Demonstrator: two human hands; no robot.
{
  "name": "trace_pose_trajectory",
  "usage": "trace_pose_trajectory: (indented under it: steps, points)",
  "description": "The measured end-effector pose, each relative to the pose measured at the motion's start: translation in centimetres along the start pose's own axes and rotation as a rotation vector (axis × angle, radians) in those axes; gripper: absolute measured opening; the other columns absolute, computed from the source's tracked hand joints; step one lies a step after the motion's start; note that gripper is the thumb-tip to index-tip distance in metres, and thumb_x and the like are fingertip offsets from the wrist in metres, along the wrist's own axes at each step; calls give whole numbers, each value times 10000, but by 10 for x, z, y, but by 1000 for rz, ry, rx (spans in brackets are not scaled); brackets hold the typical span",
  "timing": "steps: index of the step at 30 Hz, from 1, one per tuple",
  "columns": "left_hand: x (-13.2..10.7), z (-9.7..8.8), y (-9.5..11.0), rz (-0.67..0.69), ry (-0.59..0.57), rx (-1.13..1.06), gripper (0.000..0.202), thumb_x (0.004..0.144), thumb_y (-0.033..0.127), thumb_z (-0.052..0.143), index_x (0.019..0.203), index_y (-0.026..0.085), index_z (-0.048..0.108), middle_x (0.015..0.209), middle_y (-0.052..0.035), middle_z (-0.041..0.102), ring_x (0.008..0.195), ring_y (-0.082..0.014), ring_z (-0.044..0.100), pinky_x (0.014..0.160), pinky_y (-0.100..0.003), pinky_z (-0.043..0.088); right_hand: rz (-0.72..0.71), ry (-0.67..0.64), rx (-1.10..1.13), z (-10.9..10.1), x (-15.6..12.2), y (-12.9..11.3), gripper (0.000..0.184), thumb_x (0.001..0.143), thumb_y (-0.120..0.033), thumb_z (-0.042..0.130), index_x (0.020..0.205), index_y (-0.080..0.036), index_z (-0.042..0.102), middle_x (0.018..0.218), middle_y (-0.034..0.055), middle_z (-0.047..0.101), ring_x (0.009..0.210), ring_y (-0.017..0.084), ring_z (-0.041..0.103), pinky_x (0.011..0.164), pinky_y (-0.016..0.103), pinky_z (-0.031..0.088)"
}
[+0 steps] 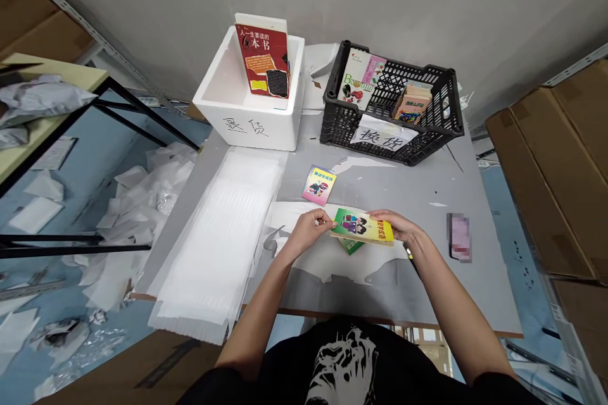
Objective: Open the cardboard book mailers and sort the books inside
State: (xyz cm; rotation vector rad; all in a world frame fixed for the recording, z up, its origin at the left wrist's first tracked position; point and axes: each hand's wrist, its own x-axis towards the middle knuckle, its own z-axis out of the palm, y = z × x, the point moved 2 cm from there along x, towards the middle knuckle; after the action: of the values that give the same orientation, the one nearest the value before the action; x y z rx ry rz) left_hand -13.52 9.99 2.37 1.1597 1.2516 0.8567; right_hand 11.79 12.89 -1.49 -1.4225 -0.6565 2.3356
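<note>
My left hand (pixel 308 230) and my right hand (pixel 394 224) hold a small yellow-and-green children's book (pixel 362 228) by its two short ends, just above the grey table top (pixel 427 278). Under it lies a green book (pixel 350 247), mostly hidden. A smaller pink-and-yellow booklet (pixel 319 185) rests on the table beyond my hands. A sheet of white foam wrap (pixel 304 215) lies beneath my hands.
A white foam box (pixel 247 120) holds a red book (pixel 262 57) upright at the back. Beside it, a black plastic crate (pixel 399 133) with a paper label holds several books. A stack of white foam sheets (pixel 218 240) lies left. A blurred phone (pixel 458 238) lies right. Cardboard stands at the right; foam scraps litter the floor.
</note>
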Motion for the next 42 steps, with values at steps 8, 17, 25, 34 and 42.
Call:
trace_pose_trajectory:
  steps: [8,17,25,34,42]
  points:
    - [38,10,5,-37,-170,21,278,445,242,835,666,227,668,645,8,611,619,-151,509,497,-198,272,31,-125,-188,12,6,-26,193,656,-244,754,817,-150,703,672,42,730,552,156,667,472,204,512]
    - [34,55,-53,-372,108,-460,511,646,650,625,531,176,472,390,73,373,326,-35,240,374,-209,105,-409,226,-35,60,-4,-15,387,727,-560,637,799,-180,617,697,32,677,540,129,614,443,227,521]
    - [17,74,-46,-434,206,-629,514,663,649,623,572,168,467,395,83,365,317,-18,244,344,-190,139,-556,341,-68,87,-5,27,326,690,-525,669,712,-213,577,657,-27,584,552,117,545,448,229,484]
    - [19,96,-33,-670,46,-946,533,766,579,579,458,173,423,312,63,337,256,-26,248,304,-177,264,-664,355,119,96,1,33,377,772,-580,567,654,-231,485,468,-78,439,378,80,398,365,216,344]
    - [22,97,-40,-635,118,-919,543,741,634,564,483,178,423,282,74,305,255,-42,290,325,-178,288,-680,387,169,95,7,37,406,770,-597,553,658,-224,436,457,-88,400,380,60,311,374,199,267]
